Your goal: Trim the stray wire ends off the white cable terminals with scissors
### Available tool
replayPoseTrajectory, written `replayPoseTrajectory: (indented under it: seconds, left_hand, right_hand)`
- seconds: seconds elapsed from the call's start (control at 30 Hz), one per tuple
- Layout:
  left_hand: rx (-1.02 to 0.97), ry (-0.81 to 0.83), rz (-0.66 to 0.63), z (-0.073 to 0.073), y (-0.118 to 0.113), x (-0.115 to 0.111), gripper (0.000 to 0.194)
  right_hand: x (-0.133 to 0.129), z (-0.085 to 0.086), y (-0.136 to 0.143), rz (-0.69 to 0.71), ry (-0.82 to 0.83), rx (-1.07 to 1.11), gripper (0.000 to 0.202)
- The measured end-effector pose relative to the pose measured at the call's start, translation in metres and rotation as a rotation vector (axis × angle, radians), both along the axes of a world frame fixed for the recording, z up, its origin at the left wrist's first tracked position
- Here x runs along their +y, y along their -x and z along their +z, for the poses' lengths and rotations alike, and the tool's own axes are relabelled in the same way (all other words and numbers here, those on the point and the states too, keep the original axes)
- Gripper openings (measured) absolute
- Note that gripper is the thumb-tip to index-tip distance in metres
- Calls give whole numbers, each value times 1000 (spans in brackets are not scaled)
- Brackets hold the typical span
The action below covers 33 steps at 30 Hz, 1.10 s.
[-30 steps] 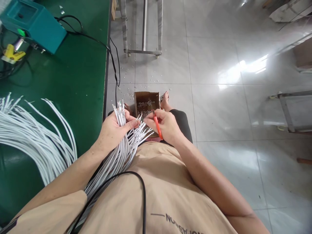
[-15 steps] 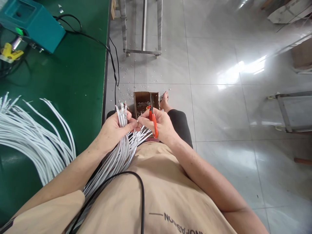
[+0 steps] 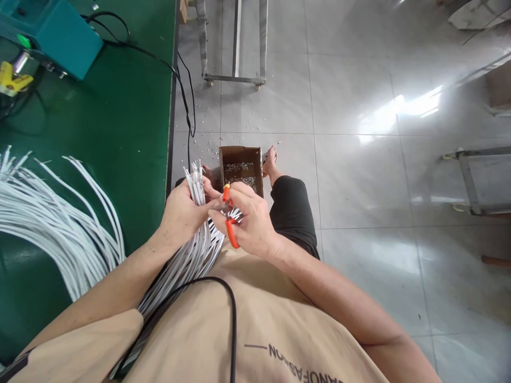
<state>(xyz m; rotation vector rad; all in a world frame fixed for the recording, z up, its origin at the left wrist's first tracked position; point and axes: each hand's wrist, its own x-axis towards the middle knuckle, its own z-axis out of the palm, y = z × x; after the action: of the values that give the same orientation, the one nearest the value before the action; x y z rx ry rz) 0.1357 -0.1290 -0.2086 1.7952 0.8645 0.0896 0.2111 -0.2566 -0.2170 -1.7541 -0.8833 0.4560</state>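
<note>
My left hand (image 3: 186, 210) is closed around a bundle of white cables (image 3: 197, 250), whose stripped ends stick up above the fingers. The rest of the bundle runs down over my lap. In my right hand (image 3: 253, 221) are orange-handled scissors (image 3: 231, 233), their blades turned toward the left fingertips. The two hands nearly meet, and the fingers hide part of the blades. Below them on the floor, an open cardboard box (image 3: 241, 154) holds many small clippings.
On the green table (image 3: 131, 117) at left lie more white cables (image 3: 51, 223) and a teal machine (image 3: 64, 37) with a black cord. A metal frame (image 3: 235, 78) stands ahead, another rack (image 3: 469, 181) at right. Small scraps dot the floor.
The scissors have swung in my right hand from pointing away to pointing left at the left fingers. My right hand has shifted slightly left, and more of the box's inside shows.
</note>
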Motion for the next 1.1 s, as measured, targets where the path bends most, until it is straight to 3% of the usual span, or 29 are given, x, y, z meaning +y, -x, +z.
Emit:
replayPoseTrajectory:
  seconds: [0.1, 0.17, 0.3, 0.47, 0.57, 0.67, 0.73, 0.87, 0.97, 1.1]
  left_hand:
    - [-24, 31, 14, -2, 0, 0, 28]
    - [-44, 56, 40, -5, 1, 0, 30]
    - [-74, 127, 33, -10, 2, -1, 34]
    - [-48, 215, -43, -6, 2, 6, 32]
    - [-36, 443, -100, -1, 1, 11, 31]
    - [-50, 612, -66, 1, 0, 13, 32]
    - [-60, 670, -43, 2, -1, 13, 35]
    - [-79, 719, -23, 3, -2, 10, 48]
    - [-93, 713, -58, 4, -3, 7, 54]
    - [-76, 733, -101, 2, -3, 10, 53]
  right_hand:
    - [-1, 1, -7, -235, -42, 305, 25]
    - [-2, 0, -14, -319, -28, 482, 27]
    - [0, -1, -17, -202, -1, 632, 28]
    - [3, -3, -13, -169, 54, 682, 23]
    - [0, -7, -16, -334, 51, 557, 19]
    - [-2, -8, -18, -447, 31, 293, 18]
    - [-1, -6, -18, -366, 38, 220, 17]
    - [8, -4, -14, -202, 139, 283, 21]
    - [13, -5, -13, -177, 139, 380, 19]
    - [14, -3, -13, -190, 52, 678, 15]
